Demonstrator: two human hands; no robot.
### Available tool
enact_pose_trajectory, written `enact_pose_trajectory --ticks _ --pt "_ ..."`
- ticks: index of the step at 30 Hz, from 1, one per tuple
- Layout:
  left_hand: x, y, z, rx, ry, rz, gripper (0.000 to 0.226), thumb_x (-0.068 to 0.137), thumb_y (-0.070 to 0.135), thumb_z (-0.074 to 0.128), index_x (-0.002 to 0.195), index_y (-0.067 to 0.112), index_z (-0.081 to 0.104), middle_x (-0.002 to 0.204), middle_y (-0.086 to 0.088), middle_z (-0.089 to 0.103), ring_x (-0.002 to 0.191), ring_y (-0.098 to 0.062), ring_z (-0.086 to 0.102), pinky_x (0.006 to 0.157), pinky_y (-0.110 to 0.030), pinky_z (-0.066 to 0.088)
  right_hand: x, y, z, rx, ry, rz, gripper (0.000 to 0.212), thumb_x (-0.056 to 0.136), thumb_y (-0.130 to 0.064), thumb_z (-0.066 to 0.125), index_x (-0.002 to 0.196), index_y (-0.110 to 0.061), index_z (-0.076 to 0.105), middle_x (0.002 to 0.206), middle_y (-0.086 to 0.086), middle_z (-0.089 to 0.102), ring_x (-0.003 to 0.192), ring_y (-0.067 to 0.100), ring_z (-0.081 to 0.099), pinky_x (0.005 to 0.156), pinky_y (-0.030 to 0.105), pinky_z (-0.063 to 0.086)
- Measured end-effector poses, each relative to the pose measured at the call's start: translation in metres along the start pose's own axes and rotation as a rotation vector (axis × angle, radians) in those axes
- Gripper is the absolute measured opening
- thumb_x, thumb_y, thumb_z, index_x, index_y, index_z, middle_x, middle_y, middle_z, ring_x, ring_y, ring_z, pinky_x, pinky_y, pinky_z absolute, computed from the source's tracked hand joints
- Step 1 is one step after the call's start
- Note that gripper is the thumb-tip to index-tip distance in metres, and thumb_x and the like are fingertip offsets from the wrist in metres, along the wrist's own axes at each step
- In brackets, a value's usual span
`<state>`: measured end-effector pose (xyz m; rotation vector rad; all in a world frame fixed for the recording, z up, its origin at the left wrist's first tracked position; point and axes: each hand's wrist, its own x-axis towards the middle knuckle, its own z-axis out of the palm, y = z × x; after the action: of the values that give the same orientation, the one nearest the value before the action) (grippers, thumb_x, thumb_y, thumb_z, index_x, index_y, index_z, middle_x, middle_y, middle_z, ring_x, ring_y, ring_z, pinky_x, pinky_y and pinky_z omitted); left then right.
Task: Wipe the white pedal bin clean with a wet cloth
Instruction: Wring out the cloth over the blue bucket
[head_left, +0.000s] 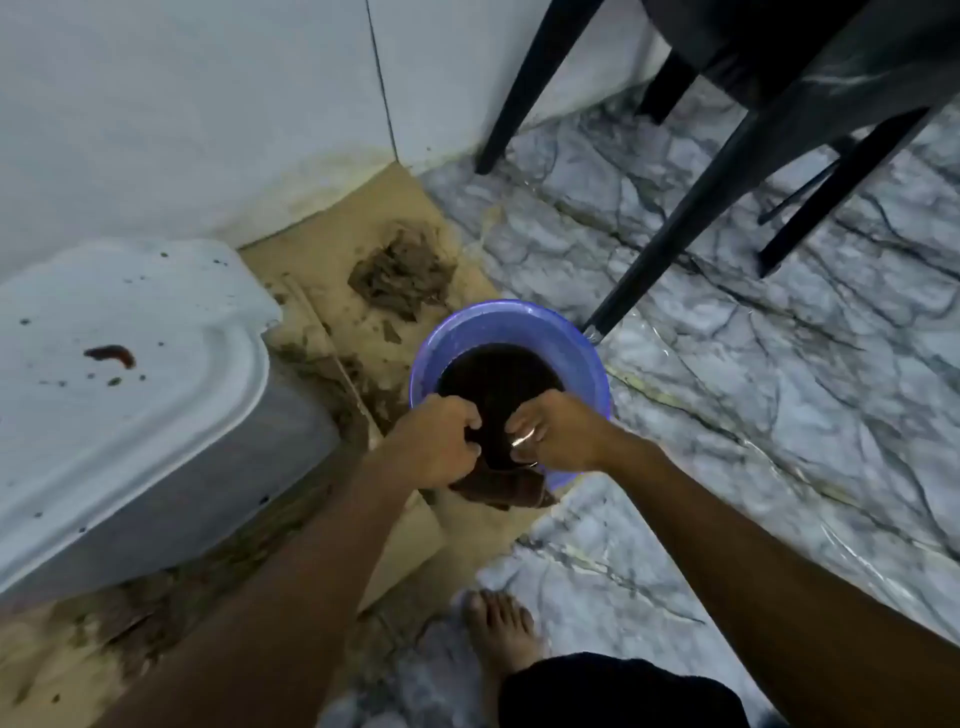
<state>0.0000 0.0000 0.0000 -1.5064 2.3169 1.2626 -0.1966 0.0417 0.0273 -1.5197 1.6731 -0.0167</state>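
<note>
- The left hand (434, 441) and the right hand (556, 439) are close together, each with its fingers curled round a dark brown cloth (501, 491) bunched between them.
- The cloth hangs at the near rim of the purple bucket (467, 325), which sits just beyond the hands. This is probably so drips fall into the dark water (498, 384) rather than on the floor.
- A 2-handed grip like this suits wringing, so I judge the cloth is being squeezed out ahead of wiping.
- The white bin (130, 415) stands left of the left hand, near but apart. Its lid is down and carries a red smear (110, 356) and dark specks, not yet wiped.
- Stained cardboard (332, 260) lies under the bin and beyond the left hand, probably to catch mess.
</note>
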Motion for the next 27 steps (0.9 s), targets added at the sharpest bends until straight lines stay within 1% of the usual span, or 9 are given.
enact_pose_trajectory --ticks 4,8,10,12,16,20,22,25,27 --pt "0.019 -0.026 0.052 0.119 -0.003 -0.034 0.034 0.091 0.038 0.067 0.122 0.025 0.068 0.122 -0.012 0.064 0.117 -0.032 0.059 0.105 -0.04 0.046 0.021 0.028 0.038 -0.132 -0.057 0.04 0.038 0.081 -0.028 0.078 0.115 -0.013 0.072 0.107 0.006 0.073 0.098 0.021 0.067 0.092 0.032 0.053" --pt "0.029 -0.035 0.081 0.29 0.099 0.0 0.035 0.091 0.047 0.063 0.12 0.028 0.067 0.11 -0.008 0.057 0.119 -0.028 0.044 0.103 -0.043 0.031 0.035 0.041 0.054 -0.25 -0.195 0.059 0.04 0.084 -0.037 0.074 0.114 -0.011 0.071 0.106 0.009 0.072 0.1 0.026 0.066 0.09 0.041 0.054" --pt "0.028 -0.035 0.084 0.219 0.122 -0.014 0.033 0.09 0.041 0.066 0.121 0.029 0.065 0.106 -0.001 0.053 0.12 -0.026 0.044 0.104 -0.042 0.03 0.039 0.043 0.055 -0.221 -0.204 0.021 0.034 0.083 -0.03 0.076 0.11 -0.01 0.073 0.103 0.008 0.074 0.097 0.023 0.067 0.09 0.039 0.055" --pt "0.021 -0.033 0.081 0.11 0.151 -0.026 0.034 0.088 0.03 0.069 0.122 0.03 0.065 0.112 0.001 0.06 0.117 -0.026 0.05 0.105 -0.038 0.038 0.04 0.04 0.053 -0.167 -0.177 -0.01 0.033 0.078 -0.019 0.081 0.11 -0.013 0.075 0.101 0.002 0.076 0.095 0.017 0.068 0.089 0.031 0.055" --pt "-0.013 -0.029 0.064 -0.132 0.214 -0.043 0.028 0.087 0.012 0.072 0.114 0.02 0.069 0.102 -0.003 0.066 0.099 -0.023 0.065 0.09 -0.032 0.053 0.034 0.023 0.043 -0.104 -0.165 -0.102 0.038 0.07 -0.008 0.084 0.106 -0.017 0.077 0.095 -0.005 0.076 0.089 0.012 0.069 0.083 0.026 0.056" --pt "-0.07 -0.025 0.032 -0.25 0.38 -0.051 0.023 0.086 0.003 0.073 0.106 0.015 0.074 0.086 0.003 0.067 0.075 -0.01 0.064 0.071 -0.017 0.049 0.016 -0.02 0.021 -0.032 -0.118 -0.295 0.038 0.066 -0.005 0.087 0.098 -0.024 0.079 0.088 -0.007 0.077 0.084 0.007 0.071 0.083 0.03 0.057" --pt "-0.103 -0.023 0.011 -0.298 0.469 -0.08 0.022 0.088 0.001 0.072 0.105 0.014 0.074 0.089 -0.001 0.068 0.076 -0.013 0.064 0.065 -0.013 0.047 0.002 -0.053 0.008 0.007 -0.103 -0.399 0.037 0.068 -0.003 0.087 0.095 -0.027 0.079 0.087 -0.006 0.078 0.084 0.007 0.071 0.081 0.031 0.058" --pt "-0.156 -0.018 -0.026 -0.337 0.592 -0.099 0.019 0.091 0.001 0.07 0.105 0.015 0.071 0.096 -0.007 0.064 0.083 -0.022 0.062 0.062 -0.018 0.046 -0.019 -0.112 -0.013 0.133 -0.079 -0.525 0.032 0.07 0.001 0.086 0.092 -0.022 0.081 0.089 -0.001 0.079 0.091 0.014 0.073 0.082 0.043 0.061" --pt "-0.192 -0.014 -0.054 -0.33 0.711 -0.096 0.019 0.089 0.002 0.075 0.1 0.016 0.072 0.094 -0.009 0.064 0.083 -0.023 0.062 0.065 -0.022 0.047 -0.032 -0.157 -0.025 0.184 -0.038 -0.613 0.03 0.07 0.0 0.087 0.09 -0.022 0.082 0.09 -0.001 0.079 0.094 0.015 0.074 0.084 0.041 0.061"
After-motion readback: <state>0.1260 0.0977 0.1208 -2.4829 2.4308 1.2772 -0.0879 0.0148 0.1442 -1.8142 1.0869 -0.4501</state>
